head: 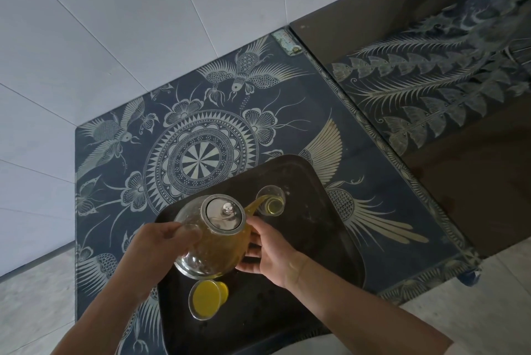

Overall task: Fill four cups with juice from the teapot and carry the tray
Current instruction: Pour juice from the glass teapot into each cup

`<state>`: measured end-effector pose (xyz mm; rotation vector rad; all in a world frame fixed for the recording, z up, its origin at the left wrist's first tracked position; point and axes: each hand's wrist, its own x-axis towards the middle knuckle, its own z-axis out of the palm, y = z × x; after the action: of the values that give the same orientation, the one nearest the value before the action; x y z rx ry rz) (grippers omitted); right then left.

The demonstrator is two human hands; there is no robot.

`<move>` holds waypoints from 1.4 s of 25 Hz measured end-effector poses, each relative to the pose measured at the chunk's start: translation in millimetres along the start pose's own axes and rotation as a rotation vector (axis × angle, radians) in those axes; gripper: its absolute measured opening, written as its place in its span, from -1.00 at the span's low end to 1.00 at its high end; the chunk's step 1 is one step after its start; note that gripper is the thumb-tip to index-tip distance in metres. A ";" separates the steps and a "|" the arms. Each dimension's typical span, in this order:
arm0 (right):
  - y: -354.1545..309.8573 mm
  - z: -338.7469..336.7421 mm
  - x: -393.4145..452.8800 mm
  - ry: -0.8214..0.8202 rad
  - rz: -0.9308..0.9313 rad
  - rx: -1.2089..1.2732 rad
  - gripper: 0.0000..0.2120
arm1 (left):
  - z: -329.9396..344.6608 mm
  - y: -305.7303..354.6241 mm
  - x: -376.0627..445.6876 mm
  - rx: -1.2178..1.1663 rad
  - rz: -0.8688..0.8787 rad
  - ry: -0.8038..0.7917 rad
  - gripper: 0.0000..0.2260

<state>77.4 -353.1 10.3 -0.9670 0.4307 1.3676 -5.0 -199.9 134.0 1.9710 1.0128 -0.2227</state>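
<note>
Left hand (161, 242) gripping, right hand (268, 252) cupping the tilted clear glass teapot (225, 215); tip harder and juice (252, 206) might overshoot that small glass cup (271, 201).

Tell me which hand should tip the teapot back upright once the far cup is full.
Left. The left hand grips the teapot by its handle, so it likely governs the tilt. The right hand only cradles the body below the spout, beside the far cup.
</note>
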 end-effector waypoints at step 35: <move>9.8 11.2 -6.4 -0.047 0.012 -0.030 -0.55 | -14.3 1.3 -15.7 0.038 -0.025 -0.001 -0.77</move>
<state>63.9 -349.2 18.4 -0.9562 0.3827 1.4084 -17.4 -198.1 151.3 1.9933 1.0397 -0.2585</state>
